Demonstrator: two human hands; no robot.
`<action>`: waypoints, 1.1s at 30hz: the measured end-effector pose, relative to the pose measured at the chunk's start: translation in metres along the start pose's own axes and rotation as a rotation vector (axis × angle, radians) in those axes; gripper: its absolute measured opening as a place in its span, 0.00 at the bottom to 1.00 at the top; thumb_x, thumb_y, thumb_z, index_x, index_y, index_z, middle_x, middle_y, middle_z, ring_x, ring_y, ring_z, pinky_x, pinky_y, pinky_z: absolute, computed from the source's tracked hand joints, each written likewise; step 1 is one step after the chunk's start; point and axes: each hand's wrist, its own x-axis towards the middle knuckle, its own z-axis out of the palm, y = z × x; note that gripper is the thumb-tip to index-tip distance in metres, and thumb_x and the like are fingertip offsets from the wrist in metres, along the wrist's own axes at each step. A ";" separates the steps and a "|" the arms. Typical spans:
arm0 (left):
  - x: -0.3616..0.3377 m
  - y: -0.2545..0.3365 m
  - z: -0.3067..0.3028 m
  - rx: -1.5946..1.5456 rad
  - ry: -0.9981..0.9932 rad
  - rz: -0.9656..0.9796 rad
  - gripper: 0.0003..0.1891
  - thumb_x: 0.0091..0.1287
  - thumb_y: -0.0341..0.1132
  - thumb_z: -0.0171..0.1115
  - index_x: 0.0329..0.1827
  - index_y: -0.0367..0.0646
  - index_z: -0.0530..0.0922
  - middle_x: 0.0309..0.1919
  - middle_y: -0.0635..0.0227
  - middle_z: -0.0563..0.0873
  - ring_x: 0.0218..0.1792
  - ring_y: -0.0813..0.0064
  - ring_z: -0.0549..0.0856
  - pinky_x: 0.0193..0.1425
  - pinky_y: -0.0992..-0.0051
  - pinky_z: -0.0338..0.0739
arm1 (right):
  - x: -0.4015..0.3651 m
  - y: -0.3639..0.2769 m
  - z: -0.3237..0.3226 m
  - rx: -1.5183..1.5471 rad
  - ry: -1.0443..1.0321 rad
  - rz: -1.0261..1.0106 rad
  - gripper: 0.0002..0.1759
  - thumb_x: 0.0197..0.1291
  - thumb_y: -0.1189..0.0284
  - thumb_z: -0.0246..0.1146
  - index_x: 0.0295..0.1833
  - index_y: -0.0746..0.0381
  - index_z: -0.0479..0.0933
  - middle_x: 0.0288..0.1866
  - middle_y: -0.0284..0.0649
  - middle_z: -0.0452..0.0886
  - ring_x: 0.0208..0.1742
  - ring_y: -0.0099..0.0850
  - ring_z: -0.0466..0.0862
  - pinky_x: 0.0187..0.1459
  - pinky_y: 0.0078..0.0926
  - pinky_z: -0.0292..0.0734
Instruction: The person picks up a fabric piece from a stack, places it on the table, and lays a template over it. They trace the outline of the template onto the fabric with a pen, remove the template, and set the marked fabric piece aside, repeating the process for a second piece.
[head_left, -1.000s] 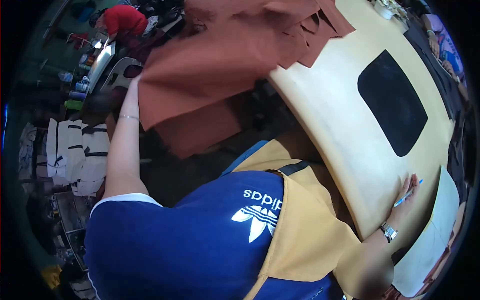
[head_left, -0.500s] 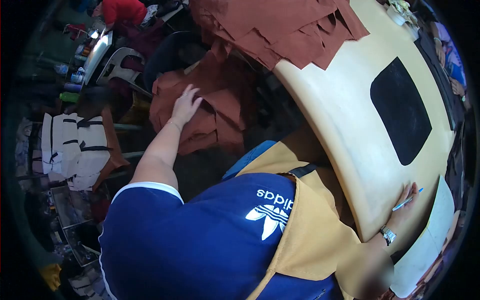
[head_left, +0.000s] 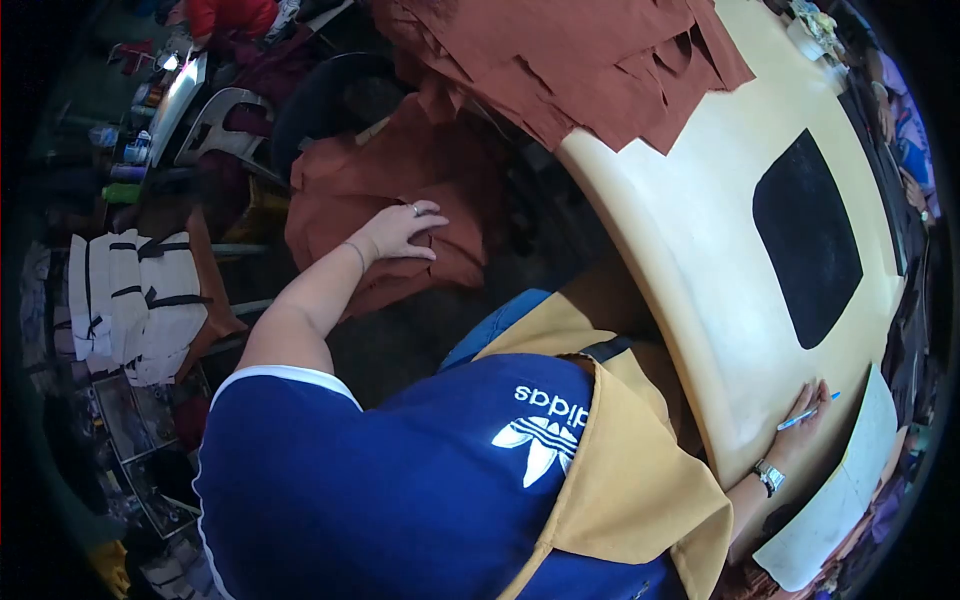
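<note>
We see a rust-brown heap of sheets, matte, creased and loosely layered, beside the pale table; since half a second ago, our left hand has shifted across it towards its table side; the heap lies under that hand, whose fingers spread loosely with nothing gripped, though we cannot tell how firmly they touch; our right hand, on the table, holds a blue pen.
</note>
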 end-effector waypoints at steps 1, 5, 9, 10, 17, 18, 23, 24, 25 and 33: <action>-0.002 -0.004 0.010 -0.012 -0.022 -0.010 0.15 0.64 0.44 0.65 0.51 0.51 0.81 0.58 0.62 0.77 0.53 0.56 0.81 0.56 0.61 0.78 | 0.000 0.002 0.002 0.018 0.013 -0.011 0.20 0.72 0.68 0.58 0.63 0.69 0.70 0.60 0.49 0.77 0.63 0.35 0.76 0.65 0.30 0.70; -0.003 -0.010 0.035 -0.119 0.070 -0.115 0.10 0.65 0.41 0.65 0.43 0.47 0.83 0.51 0.65 0.80 0.48 0.61 0.83 0.52 0.65 0.79 | -0.001 0.000 -0.002 -0.077 0.021 -0.026 0.22 0.71 0.65 0.59 0.62 0.69 0.71 0.60 0.50 0.77 0.61 0.36 0.77 0.63 0.31 0.71; 0.007 -0.039 0.035 -0.565 0.181 -0.391 0.08 0.67 0.38 0.63 0.38 0.42 0.83 0.38 0.70 0.85 0.40 0.74 0.85 0.45 0.74 0.79 | 0.000 -0.006 -0.001 -0.102 0.015 -0.004 0.22 0.71 0.64 0.59 0.62 0.69 0.71 0.60 0.50 0.77 0.60 0.36 0.77 0.63 0.31 0.71; 0.019 -0.049 0.018 -0.921 0.164 -0.531 0.08 0.68 0.37 0.61 0.36 0.42 0.83 0.32 0.73 0.84 0.35 0.81 0.83 0.41 0.79 0.77 | -0.001 -0.007 -0.001 -0.099 0.015 0.006 0.22 0.71 0.64 0.59 0.62 0.69 0.71 0.60 0.50 0.77 0.60 0.36 0.77 0.63 0.30 0.71; 0.065 -0.080 -0.045 -0.807 1.135 -0.922 0.25 0.75 0.49 0.50 0.69 0.44 0.66 0.68 0.58 0.70 0.60 0.62 0.77 0.62 0.62 0.72 | 0.001 0.011 -0.001 -0.077 0.030 -0.024 0.21 0.70 0.66 0.60 0.62 0.67 0.72 0.59 0.49 0.78 0.60 0.36 0.78 0.63 0.30 0.72; 0.061 -0.096 -0.021 -0.404 1.119 -0.850 0.27 0.75 0.51 0.49 0.72 0.46 0.64 0.71 0.57 0.67 0.63 0.58 0.76 0.66 0.57 0.69 | 0.001 0.010 -0.001 -0.063 0.028 -0.008 0.21 0.70 0.66 0.60 0.62 0.67 0.72 0.59 0.49 0.78 0.60 0.36 0.78 0.63 0.30 0.72; 0.051 -0.006 0.059 0.086 0.475 -0.979 0.40 0.68 0.63 0.51 0.79 0.54 0.54 0.79 0.56 0.49 0.79 0.53 0.46 0.73 0.32 0.39 | -0.004 -0.009 -0.001 -0.136 0.058 0.018 0.20 0.69 0.67 0.60 0.61 0.67 0.73 0.58 0.49 0.80 0.59 0.38 0.79 0.62 0.32 0.73; 0.046 0.001 0.077 0.069 0.310 -0.984 0.42 0.67 0.64 0.51 0.80 0.55 0.52 0.79 0.55 0.47 0.79 0.52 0.45 0.73 0.32 0.37 | -0.004 -0.009 -0.002 -0.149 0.063 0.015 0.19 0.69 0.68 0.61 0.61 0.67 0.74 0.58 0.49 0.80 0.59 0.38 0.79 0.62 0.32 0.73; 0.043 0.011 0.075 0.045 0.255 -0.986 0.42 0.68 0.63 0.51 0.80 0.55 0.51 0.79 0.54 0.47 0.79 0.51 0.44 0.72 0.31 0.37 | -0.004 -0.009 -0.002 -0.162 0.066 0.008 0.19 0.69 0.68 0.61 0.60 0.67 0.74 0.57 0.49 0.80 0.59 0.38 0.80 0.61 0.33 0.73; 0.112 0.013 -0.087 0.031 1.255 -0.331 0.30 0.72 0.48 0.52 0.74 0.43 0.62 0.75 0.47 0.58 0.74 0.47 0.59 0.72 0.48 0.53 | -0.006 -0.024 -0.004 -0.190 0.114 -0.032 0.18 0.65 0.71 0.63 0.59 0.66 0.76 0.56 0.49 0.81 0.57 0.41 0.81 0.60 0.36 0.75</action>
